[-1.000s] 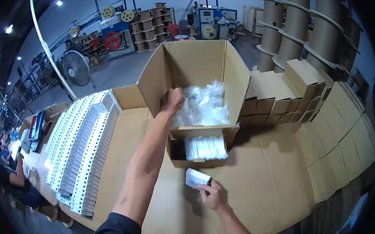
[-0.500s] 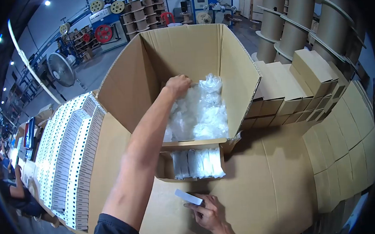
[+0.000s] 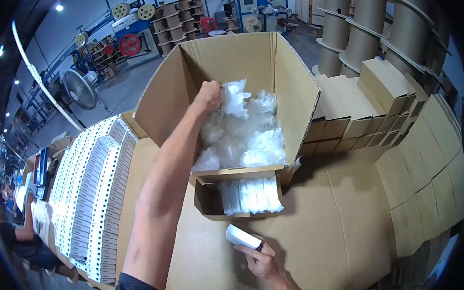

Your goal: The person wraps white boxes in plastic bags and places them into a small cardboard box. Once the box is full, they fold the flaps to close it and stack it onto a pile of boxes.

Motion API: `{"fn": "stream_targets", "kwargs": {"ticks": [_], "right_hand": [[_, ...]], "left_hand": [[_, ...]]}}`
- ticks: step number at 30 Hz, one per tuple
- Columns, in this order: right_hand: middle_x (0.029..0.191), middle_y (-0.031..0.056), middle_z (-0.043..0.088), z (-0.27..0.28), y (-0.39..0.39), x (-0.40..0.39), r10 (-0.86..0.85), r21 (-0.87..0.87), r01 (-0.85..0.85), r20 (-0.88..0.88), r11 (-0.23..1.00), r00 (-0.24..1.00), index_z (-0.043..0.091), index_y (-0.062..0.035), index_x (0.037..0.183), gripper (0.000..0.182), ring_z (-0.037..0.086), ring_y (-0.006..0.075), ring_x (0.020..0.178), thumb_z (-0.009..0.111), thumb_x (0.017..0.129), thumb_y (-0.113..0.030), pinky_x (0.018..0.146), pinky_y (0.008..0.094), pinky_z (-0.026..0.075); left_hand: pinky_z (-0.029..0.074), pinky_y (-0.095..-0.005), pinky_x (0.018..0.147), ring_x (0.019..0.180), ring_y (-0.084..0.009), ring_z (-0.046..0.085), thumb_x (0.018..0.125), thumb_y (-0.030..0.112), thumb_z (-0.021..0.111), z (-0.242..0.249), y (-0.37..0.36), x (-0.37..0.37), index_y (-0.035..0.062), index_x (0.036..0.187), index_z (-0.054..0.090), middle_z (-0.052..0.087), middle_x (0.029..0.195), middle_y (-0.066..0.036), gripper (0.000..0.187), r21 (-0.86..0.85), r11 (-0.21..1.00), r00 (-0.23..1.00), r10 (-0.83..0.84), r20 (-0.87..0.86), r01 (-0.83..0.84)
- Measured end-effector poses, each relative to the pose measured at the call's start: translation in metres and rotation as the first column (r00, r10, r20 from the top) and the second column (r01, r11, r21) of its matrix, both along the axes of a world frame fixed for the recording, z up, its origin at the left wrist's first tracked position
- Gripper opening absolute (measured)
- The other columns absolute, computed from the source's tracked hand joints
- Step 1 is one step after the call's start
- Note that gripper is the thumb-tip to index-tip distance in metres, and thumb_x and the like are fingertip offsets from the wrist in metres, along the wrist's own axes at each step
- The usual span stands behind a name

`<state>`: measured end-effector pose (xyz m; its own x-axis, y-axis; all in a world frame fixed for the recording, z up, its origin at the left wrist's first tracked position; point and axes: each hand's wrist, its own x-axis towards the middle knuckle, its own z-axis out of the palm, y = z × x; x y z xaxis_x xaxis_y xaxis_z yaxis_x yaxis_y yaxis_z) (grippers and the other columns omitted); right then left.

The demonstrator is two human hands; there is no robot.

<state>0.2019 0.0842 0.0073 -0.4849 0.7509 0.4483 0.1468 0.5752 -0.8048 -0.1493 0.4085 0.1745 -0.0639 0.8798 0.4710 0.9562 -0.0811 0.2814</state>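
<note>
Inside the large open cardboard box [image 3: 227, 50], my left hand [image 3: 208, 96] is closed on a clear plastic bag [image 3: 236, 99], lifted above a heap of similar bags [image 3: 250, 139]. Low in the view, my right hand [image 3: 261, 259] grips a small white box [image 3: 242, 236], tilted, over the cardboard surface. Between my hands stands a small open carton [image 3: 206, 201] holding several wrapped white packets [image 3: 250, 195] side by side. Its back edge lies against the front of the large box.
Stacked white boxes [image 3: 95, 194] fill the left side. Brown cartons [image 3: 386, 89] and flat cardboard pieces [image 3: 428, 187] stand at the right, with large spools [image 3: 370, 32] behind. A fan [image 3: 79, 89] and a seated co-worker [image 3: 24, 234] are at far left.
My left hand has moved slightly left and up, and a plastic bag now hangs from it. The white box in my right hand has shifted right and turned, showing more of its face.
</note>
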Motion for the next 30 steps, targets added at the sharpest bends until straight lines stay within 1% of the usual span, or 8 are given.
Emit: {"fn": "stream_targets", "kwargs": {"ticks": [5,9,17,18,21,23,25,30], "right_hand": [[0.111,0.0215,0.067,-0.002,0.004,0.003,0.001,0.11,-0.021,0.181,0.994,0.984,0.07,-0.0097,0.126,0.045,0.068,0.0379,0.095,0.069,0.084,0.006,0.084,0.0424,0.057],[0.11,0.0222,0.068,-0.012,-0.007,-0.001,-0.093,0.106,0.089,0.032,0.99,0.995,0.06,-0.0063,0.133,0.05,0.068,0.0402,0.093,0.073,0.086,0.001,0.082,0.044,0.058],[0.109,0.0187,0.068,-0.016,0.002,-0.007,-0.089,0.203,0.11,-0.111,0.973,0.99,0.053,-0.0106,0.142,0.059,0.068,0.0361,0.091,0.075,0.087,-0.003,0.074,0.0409,0.058],[0.109,0.0186,0.068,-0.02,0.002,-0.006,-0.098,0.185,0.103,-0.039,0.977,0.994,0.052,-0.0107,0.142,0.06,0.068,0.0358,0.091,0.075,0.087,-0.003,0.075,0.041,0.058],[0.112,0.0194,0.068,-0.025,0.0,-0.004,-0.116,0.153,0.101,0.095,0.983,0.989,0.051,-0.0099,0.143,0.062,0.068,0.0358,0.093,0.076,0.086,-0.003,0.078,0.0414,0.058],[0.115,0.0214,0.068,-0.021,-0.002,-0.003,-0.132,0.166,0.116,0.085,0.979,0.988,0.05,-0.0074,0.142,0.062,0.069,0.0366,0.095,0.076,0.086,-0.002,0.082,0.0419,0.058],[0.112,0.0187,0.068,-0.018,-0.003,-0.003,-0.126,0.154,0.121,0.022,0.981,0.992,0.05,-0.01,0.143,0.063,0.068,0.0349,0.093,0.076,0.085,-0.002,0.077,0.0419,0.058],[0.111,0.0159,0.068,-0.013,0.001,-0.002,-0.102,0.132,0.095,0.046,0.987,0.994,0.053,-0.0123,0.141,0.061,0.068,0.0335,0.092,0.074,0.086,0.0,0.075,0.0411,0.059]], "left_hand": [[0.053,-0.0547,0.077,0.087,-0.0502,0.066,0.082,0.01,0.061,0.028,-0.026,0.007,-0.0101,0.082,0.065,0.065,0.086,-0.034,0.02,0.119,0.993,0.996,-0.01,0.091,-0.001],[0.05,-0.0551,0.074,0.087,-0.0509,0.065,0.082,-0.001,0.055,0.012,-0.018,-0.001,-0.004,0.094,0.056,0.067,0.088,-0.032,0.013,0.346,0.937,0.992,-0.082,0.097,0.044],[0.047,-0.0573,0.066,0.069,-0.0532,0.061,0.102,0.02,0.058,0.001,-0.021,0.001,-0.0073,0.079,0.057,0.061,0.068,-0.03,0.035,0.298,0.955,0.998,-0.019,0.059,0.001],[0.049,-0.0581,0.066,0.065,-0.0528,0.06,0.105,0.024,0.052,-0.015,-0.011,-0.017,-0.0065,0.075,0.062,0.06,0.065,-0.03,0.044,0.364,0.911,0.981,-0.181,-0.065,0.192],[0.051,-0.0587,0.067,0.068,-0.0516,0.062,0.106,0.028,0.049,-0.021,-0.004,-0.034,-0.0042,0.088,0.065,0.062,0.07,-0.03,0.04,0.157,0.974,0.925,-0.098,-0.366,0.165],[0.052,-0.0587,0.071,0.077,-0.0519,0.064,0.103,0.02,0.049,-0.032,0.007,-0.03,-0.0039,0.099,0.061,0.065,0.081,-0.033,0.027,0.322,0.946,0.953,0.13,-0.273,-0.037],[0.052,-0.0578,0.074,0.083,-0.0534,0.064,0.099,0.01,0.048,0.014,-0.028,0.007,-0.0047,0.106,0.059,0.066,0.088,-0.034,0.02,0.117,0.98,0.985,0.167,-0.033,-0.162],[0.052,-0.0596,0.084,0.094,-0.0555,0.064,0.093,0.005,0.051,-0.003,-0.013,-0.015,-0.0092,0.093,0.056,0.065,0.09,-0.038,0.015,0.165,0.985,0.998,0.057,-0.019,-0.053]]}}
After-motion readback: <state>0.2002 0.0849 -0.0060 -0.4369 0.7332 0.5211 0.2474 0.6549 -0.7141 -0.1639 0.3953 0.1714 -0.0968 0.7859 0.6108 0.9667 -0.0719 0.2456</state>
